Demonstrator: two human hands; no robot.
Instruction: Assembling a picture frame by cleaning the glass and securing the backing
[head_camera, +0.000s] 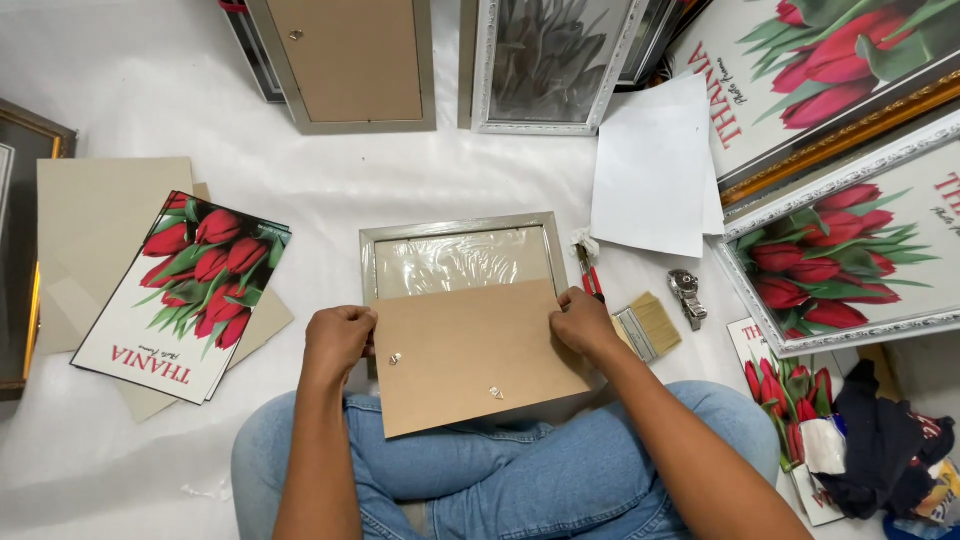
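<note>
So the brown backing board (470, 350) was held by both short edges, left hand (338, 340) curled shut on one side, right hand (585, 322) pinched on the other. It was kept tilted over the near half of the silver frame (462, 232), long axis running left-right. Neither hand was nearer; the frame's open part lay just beyond them.

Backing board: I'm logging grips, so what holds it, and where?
Both hands hold the backing board: left hand at its upper left corner, right hand at its upper right corner, over the frame.
</note>
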